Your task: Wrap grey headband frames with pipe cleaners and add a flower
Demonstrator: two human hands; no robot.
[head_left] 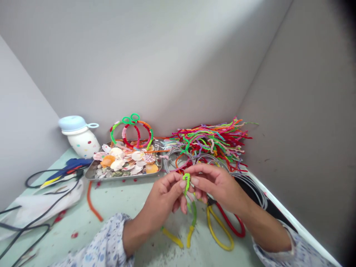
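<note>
Both hands meet above the table, pinching a short, bright green pipe cleaner (187, 182) bent into a small curl. My left hand (168, 191) grips it between thumb and forefinger from the left. From the right, my right hand (213, 184) pinches the same piece with thumb and fingertips. Beneath the hands lie green and yellow pipe cleaner pieces (191, 228), partly hidden by my fingers. Scissors with one yellow and one red handle (221, 230) rest below my right hand, their blades mostly covered.
A metal tray (116, 179) of seashells stands behind, with pipe cleaner rings (130, 135) over it. Back right is a heap of coloured pipe cleaners (211, 137), with grey wire coils (251, 185) nearer. At left are a bottle (80, 139), blue-handled pliers (71, 164) and black cables (41, 213).
</note>
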